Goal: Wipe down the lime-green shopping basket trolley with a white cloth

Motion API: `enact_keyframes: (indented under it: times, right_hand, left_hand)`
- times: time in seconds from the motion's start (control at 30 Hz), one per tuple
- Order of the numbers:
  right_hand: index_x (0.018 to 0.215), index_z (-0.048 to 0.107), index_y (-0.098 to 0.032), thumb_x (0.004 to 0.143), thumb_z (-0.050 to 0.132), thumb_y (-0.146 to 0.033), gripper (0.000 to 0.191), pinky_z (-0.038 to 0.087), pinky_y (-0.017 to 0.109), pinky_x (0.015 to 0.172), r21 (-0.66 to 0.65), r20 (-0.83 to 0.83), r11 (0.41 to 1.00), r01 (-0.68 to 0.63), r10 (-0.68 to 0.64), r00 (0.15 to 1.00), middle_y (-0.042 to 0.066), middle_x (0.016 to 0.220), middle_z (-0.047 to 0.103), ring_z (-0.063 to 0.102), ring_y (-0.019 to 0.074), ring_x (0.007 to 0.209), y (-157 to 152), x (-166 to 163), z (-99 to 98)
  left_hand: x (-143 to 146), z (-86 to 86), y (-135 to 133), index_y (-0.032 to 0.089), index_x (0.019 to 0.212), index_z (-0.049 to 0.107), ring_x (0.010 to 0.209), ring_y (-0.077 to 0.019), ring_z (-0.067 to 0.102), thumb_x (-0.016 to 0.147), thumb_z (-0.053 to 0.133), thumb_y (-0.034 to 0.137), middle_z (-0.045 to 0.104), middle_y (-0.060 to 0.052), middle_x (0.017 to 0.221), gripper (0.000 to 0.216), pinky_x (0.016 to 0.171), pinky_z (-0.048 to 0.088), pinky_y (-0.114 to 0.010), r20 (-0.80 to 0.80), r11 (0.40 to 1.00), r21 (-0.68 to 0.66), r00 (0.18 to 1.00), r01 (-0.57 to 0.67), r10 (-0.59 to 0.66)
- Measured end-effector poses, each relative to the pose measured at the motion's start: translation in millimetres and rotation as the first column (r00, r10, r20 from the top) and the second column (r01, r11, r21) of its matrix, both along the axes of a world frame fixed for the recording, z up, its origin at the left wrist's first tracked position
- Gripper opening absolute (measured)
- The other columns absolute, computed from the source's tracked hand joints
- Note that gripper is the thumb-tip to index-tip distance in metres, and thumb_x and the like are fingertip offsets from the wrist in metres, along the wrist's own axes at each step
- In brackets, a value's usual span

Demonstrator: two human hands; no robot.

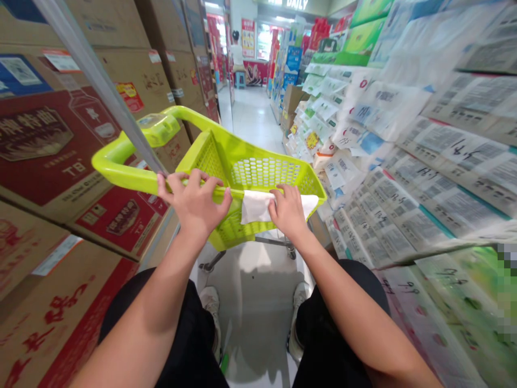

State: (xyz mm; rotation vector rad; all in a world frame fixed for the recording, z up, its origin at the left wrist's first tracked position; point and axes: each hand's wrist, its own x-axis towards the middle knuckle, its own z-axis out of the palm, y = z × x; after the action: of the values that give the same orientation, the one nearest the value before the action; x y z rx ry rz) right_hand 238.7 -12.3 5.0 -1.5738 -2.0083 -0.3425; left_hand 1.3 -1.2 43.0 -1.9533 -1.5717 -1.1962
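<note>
We grip cart (250, 167) rim with left hand (194, 202), fingers curled over edge; right hand (288, 210) presses cloth (256, 206) flat on same rim; boxes (52, 151) at left; packs (404, 161) at right.

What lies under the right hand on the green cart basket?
A white cloth, draped over the rim of the green basket, lies under the right hand. The cloth's middle and the rim beneath it are covered by the hand and cannot be seen.
</note>
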Motion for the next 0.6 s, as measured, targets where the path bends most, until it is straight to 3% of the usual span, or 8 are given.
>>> enact_keyframes:
  times: [0.07,0.23,0.33,0.43,0.6]
  right_hand:
    - [0.119,0.068,-0.016,0.100,0.049,-0.029,0.030,0.025,0.052,0.122,0.033,0.001,0.999,-0.028,0.028,1.000,0.018,0.140,0.057,0.044,0.0339,0.135,0.7,-12.1,5.8]
    - [0.115,0.065,-0.017,0.102,0.048,-0.032,0.026,0.039,0.044,0.106,-0.068,-0.017,0.994,-0.082,0.081,0.997,0.014,0.111,0.066,0.054,0.0317,0.113,2.4,-43.2,14.4]
    - [0.119,0.063,-0.017,0.105,0.047,-0.038,0.030,0.039,0.041,0.100,-0.086,-0.004,0.992,-0.093,0.093,0.996,0.013,0.111,0.068,0.055,0.0308,0.110,2.6,-52.6,13.9]
    - [0.121,0.063,-0.019,0.108,0.043,-0.048,0.037,0.037,0.040,0.097,-0.076,0.052,0.994,-0.082,0.086,0.995,0.012,0.112,0.069,0.056,0.0300,0.108,1.5,-46.3,12.2]
    - [0.110,0.068,-0.019,0.102,0.043,-0.070,0.058,0.035,0.040,0.091,-0.100,0.104,0.991,0.089,-0.079,0.991,0.013,0.104,0.072,0.059,0.0320,0.105,-0.9,-13.2,10.0]
  left_hand:
    - [2.0,0.6,-3.0,0.028,0.089,0.070,0.126,-0.0372,0.041,0.088,0.062,0.048,0.066,-0.005,0.108,0.021,0.120,0.007,-0.067,0.010,0.999,-0.024,0.999,0.033,-0.033]
    - [0.3,-0.2,-3.5,0.030,0.092,0.070,0.128,-0.0353,0.039,0.087,0.061,0.046,0.067,-0.003,0.109,0.019,0.121,0.002,-0.064,0.032,0.991,-0.063,0.993,0.114,-0.113]
    - [-5.7,0.3,-1.1,0.030,0.093,0.070,0.128,-0.0343,0.040,0.087,0.060,0.042,0.066,-0.003,0.108,0.017,0.122,0.000,-0.063,0.039,0.988,-0.090,0.991,0.129,-0.126]
    - [-12.3,1.7,0.4,0.029,0.094,0.071,0.128,-0.0337,0.041,0.087,0.061,0.037,0.066,-0.003,0.109,0.015,0.123,0.001,-0.063,0.014,0.988,-0.105,0.994,0.113,-0.112]
    - [-17.8,1.5,2.5,0.027,0.092,0.071,0.128,-0.0353,0.045,0.086,0.062,0.033,0.065,-0.007,0.108,0.013,0.124,0.006,-0.063,-0.040,0.998,-0.057,0.999,0.027,-0.029]
